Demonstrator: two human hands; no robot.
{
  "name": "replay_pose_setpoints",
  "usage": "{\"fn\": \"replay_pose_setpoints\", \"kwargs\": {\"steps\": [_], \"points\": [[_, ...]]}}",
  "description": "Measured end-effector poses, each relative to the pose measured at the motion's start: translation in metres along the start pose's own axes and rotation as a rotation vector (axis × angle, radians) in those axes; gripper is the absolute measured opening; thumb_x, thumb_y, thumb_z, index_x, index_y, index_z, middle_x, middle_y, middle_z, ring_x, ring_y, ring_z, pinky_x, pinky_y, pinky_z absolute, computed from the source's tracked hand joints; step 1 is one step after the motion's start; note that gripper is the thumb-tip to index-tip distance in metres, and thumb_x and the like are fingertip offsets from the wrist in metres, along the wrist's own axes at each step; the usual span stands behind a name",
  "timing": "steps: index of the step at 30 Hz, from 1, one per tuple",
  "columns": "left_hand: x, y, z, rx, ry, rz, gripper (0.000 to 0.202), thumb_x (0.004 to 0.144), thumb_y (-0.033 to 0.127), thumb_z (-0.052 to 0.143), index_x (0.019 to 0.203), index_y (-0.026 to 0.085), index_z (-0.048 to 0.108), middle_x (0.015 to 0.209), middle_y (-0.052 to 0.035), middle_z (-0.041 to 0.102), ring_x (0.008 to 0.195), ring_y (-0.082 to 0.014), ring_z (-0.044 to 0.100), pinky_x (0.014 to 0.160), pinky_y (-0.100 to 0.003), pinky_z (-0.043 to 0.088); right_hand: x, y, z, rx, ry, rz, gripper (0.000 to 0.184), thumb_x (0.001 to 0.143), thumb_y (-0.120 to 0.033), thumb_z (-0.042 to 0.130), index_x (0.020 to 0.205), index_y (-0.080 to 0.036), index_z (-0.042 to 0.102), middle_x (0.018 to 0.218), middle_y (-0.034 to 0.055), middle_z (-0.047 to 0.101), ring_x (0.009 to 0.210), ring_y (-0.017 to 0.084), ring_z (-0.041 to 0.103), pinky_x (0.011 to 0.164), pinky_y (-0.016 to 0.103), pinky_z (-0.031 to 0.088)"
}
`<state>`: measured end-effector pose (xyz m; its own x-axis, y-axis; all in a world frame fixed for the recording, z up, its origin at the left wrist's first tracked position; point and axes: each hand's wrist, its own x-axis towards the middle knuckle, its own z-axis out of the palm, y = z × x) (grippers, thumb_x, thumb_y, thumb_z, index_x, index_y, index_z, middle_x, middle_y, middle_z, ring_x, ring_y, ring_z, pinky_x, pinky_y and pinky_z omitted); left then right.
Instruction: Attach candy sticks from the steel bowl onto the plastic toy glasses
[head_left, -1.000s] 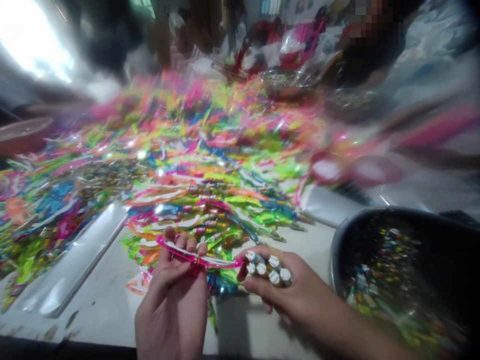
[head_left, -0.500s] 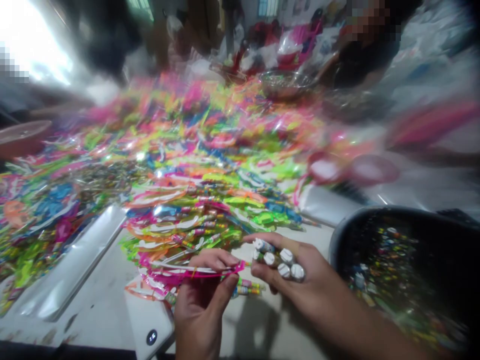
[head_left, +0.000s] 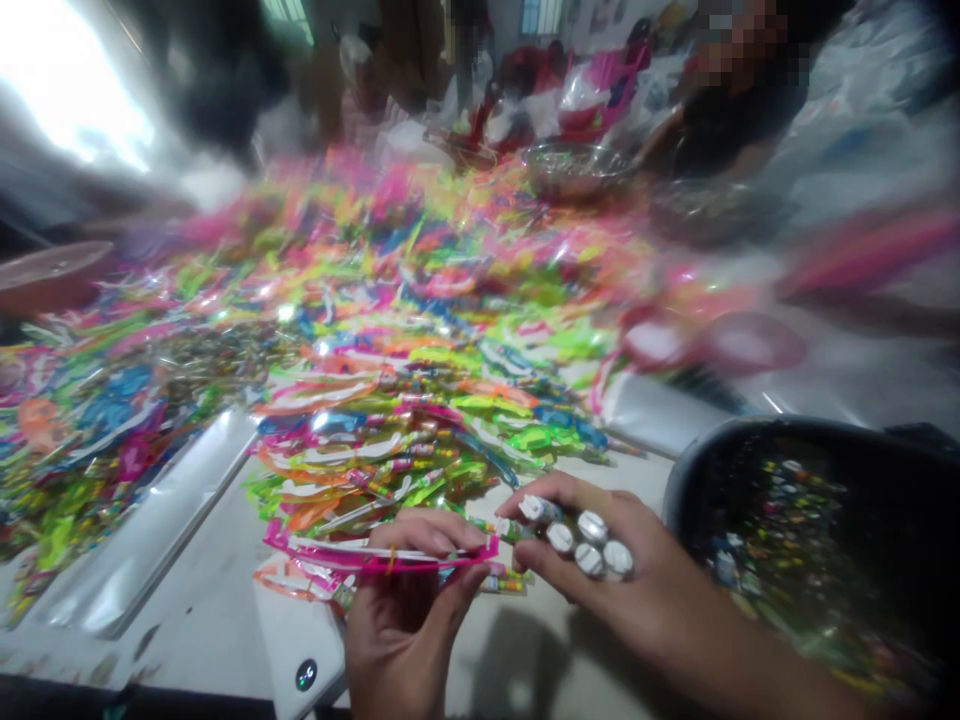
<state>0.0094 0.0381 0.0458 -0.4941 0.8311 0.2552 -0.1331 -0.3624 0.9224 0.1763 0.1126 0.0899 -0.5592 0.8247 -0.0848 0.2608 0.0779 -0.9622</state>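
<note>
My left hand (head_left: 420,600) is closed, its thumb and fingers pinching a long pink plastic piece (head_left: 322,552) with a white strip along it and a thin yellowish band around its middle. To its right, my right hand (head_left: 637,570) is wrapped round several small tubes (head_left: 590,527) with white ends facing me. One colourful tube end (head_left: 514,528) points from the right hand's fingertips toward the pink piece; whether they touch I cannot tell. Just behind the hands lies a row of similar bright plastic pieces with candy-coloured tubes (head_left: 420,440).
A black tub (head_left: 679,490) with many small colourful bits stands at right. Flat clear plastic bags (head_left: 150,530) lie at left, near a white device with a round display (head_left: 306,675). A large colourful heap (head_left: 390,250) spreads behind; a person (head_left: 735,110) is beyond it.
Both hands have shifted slightly to the right in view. The pink piece now shows its full length, and the tube end between the hands is more visible.
</note>
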Motion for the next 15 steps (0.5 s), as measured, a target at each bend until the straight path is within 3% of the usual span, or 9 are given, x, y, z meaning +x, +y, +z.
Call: {"fn": "replay_pose_setpoints", "kwargs": {"steps": [5,10,15], "points": [[-0.0001,0.0002,0.0005,0.017,-0.005,0.006,0.023,0.083,0.007,0.079,0.09,0.023,0.064,0.085,0.0001,0.07,0.083,-0.0136,0.071,0.077,-0.022,0.062,-0.0024,0.0021,-0.0018,-0.012,0.008,-0.021,0.015,0.096,-0.04,0.071,0.108,-0.03,0.072,0.101,-0.002,0.075,0.087,0.018,0.072,0.075,0.023,0.059],[0.0004,-0.0006,0.0016,0.005,-0.013,0.027,0.025,0.083,0.007,0.079,0.09,0.024,0.062,0.085,0.0001,0.07,0.082,-0.0143,0.07,0.076,-0.023,0.062,-0.006,0.0048,-0.0011,0.053,0.036,0.127,0.032,0.092,-0.046,0.074,0.116,-0.025,0.072,0.101,0.0039,0.078,0.087,0.023,0.076,0.077,0.029,0.064],[0.0005,-0.0019,0.0016,0.002,-0.055,0.095,0.023,0.087,0.007,0.074,0.095,0.025,0.062,0.085,0.0004,0.069,0.082,-0.0135,0.07,0.078,-0.023,0.06,-0.0073,-0.0009,-0.0047,-0.149,0.054,-0.038,0.025,0.09,-0.046,0.074,0.11,-0.032,0.076,0.104,0.0028,0.079,0.093,0.024,0.077,0.078,0.029,0.065]]}}
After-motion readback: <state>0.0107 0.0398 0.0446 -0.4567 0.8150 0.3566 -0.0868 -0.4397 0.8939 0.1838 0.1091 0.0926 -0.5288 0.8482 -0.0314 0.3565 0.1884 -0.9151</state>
